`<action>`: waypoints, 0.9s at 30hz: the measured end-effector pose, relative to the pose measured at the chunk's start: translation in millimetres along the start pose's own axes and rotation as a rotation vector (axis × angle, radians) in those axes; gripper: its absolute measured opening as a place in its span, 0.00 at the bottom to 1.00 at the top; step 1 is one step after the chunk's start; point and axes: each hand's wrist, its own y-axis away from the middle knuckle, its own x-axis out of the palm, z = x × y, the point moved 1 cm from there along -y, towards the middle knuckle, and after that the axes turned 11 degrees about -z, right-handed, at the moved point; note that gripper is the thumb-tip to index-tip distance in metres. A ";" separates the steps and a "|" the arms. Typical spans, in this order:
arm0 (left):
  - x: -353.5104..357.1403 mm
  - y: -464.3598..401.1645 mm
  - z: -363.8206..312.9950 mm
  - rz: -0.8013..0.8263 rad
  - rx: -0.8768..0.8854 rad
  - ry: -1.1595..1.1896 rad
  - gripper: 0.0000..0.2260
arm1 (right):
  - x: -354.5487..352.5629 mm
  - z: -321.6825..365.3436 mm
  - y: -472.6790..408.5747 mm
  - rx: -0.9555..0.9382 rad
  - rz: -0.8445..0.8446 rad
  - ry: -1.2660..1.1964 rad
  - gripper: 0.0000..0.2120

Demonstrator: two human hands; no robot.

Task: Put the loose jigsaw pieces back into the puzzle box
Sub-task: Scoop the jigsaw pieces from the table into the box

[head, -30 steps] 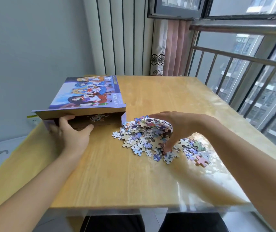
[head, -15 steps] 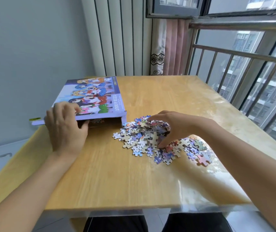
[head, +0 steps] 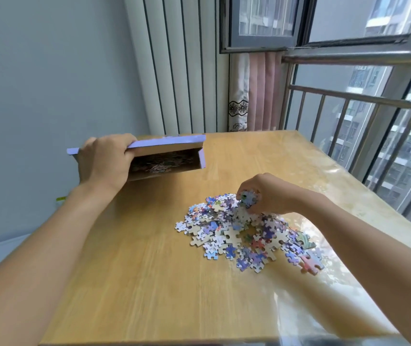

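Observation:
A pile of loose jigsaw pieces (head: 244, 233) lies on the wooden table (head: 149, 283), right of centre. My right hand (head: 266, 196) is at the pile's far edge, closed on a clump of pieces (head: 248, 198) lifted just above the heap. The purple puzzle box (head: 169, 156) is at the table's far left, its open end tipped up toward me, with pieces visible inside. My left hand (head: 104, 163) grips the box's near left corner and holds it raised off the table.
A white ribbed radiator panel (head: 174, 71) and a pink curtain (head: 261, 96) stand behind the table. A metal railing (head: 349, 116) and window run along the right. A clear plastic sheet covers the table's right side.
My left hand has lifted and tilted the box so its open end faces me. My right hand has closed on a clump of pieces and raised it from the pile.

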 end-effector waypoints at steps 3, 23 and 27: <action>-5.4 -24.7 -10.9 -0.091 -0.003 0.007 0.09 | -14.1 -1.1 -6.3 -0.019 -0.083 -0.039 0.19; -30.4 -63.8 -42.9 0.013 -0.083 0.014 0.08 | -104.8 102.3 -58.4 -0.378 -0.617 -0.262 0.16; -43.7 -77.5 -45.8 0.011 -0.077 0.020 0.07 | -95.8 107.0 -69.7 -0.494 -0.636 -0.162 0.17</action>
